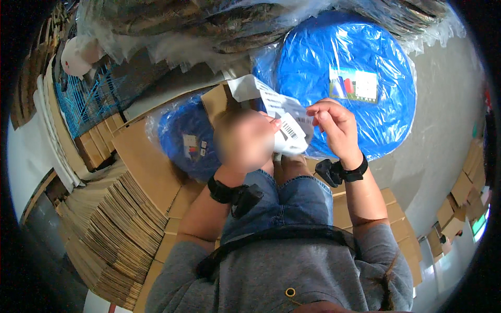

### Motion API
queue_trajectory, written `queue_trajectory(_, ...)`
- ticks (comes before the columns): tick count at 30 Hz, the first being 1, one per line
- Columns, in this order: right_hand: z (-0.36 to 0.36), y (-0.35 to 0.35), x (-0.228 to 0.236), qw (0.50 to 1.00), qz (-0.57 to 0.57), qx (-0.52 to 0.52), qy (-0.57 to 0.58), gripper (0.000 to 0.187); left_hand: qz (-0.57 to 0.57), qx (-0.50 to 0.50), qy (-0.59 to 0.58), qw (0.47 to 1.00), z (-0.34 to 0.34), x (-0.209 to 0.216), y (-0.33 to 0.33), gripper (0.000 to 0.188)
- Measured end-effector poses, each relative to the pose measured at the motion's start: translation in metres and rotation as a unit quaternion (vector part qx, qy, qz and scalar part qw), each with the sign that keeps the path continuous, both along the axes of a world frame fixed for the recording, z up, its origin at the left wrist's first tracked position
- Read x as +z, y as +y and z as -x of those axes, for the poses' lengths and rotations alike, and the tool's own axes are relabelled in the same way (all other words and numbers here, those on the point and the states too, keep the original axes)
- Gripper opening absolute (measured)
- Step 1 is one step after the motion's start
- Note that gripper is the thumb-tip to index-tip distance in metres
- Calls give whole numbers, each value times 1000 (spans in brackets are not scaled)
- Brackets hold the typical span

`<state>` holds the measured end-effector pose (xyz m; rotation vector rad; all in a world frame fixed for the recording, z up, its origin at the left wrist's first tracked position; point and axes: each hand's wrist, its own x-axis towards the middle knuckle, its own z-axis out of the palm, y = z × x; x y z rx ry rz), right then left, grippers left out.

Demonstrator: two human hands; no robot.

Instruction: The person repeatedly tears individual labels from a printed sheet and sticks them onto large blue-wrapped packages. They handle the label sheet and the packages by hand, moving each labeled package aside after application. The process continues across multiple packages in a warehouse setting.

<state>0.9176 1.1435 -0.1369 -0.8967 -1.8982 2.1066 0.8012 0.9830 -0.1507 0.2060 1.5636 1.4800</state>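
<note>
White barcoded sheets (pixel 292 130), held by left hand (pixel 246 140), touch right hand (pixel 338 128).

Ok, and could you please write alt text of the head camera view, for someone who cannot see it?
A person's left hand, blurred, holds white barcode labels, with the right hand at their edge. Beyond lies a round blue package in clear plastic; another blue bundle and stacked flat cardboard are at left.

Glare streaks the wrapped blue disc (pixel 355 55) while blur veils the left hand (pixel 246 141) (edges bow into black).
</note>
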Motion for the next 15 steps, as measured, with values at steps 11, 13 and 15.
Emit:
queue_trajectory(11, 17, -4, 13, 973, -64, 151, -159, 12, 54, -7, 192, 980, -1, -2, -3, 7)
queue_trajectory(13, 17, -4, 9, 973, -95, 164, -135, 10, 78, -27, 221, 972, -3, -5, -4, 8)
queue_trajectory(15, 17, 2, 5, 963, -147, 181, -137, 9, 110, -43, 297, 947, -4, -10, -6, 10)
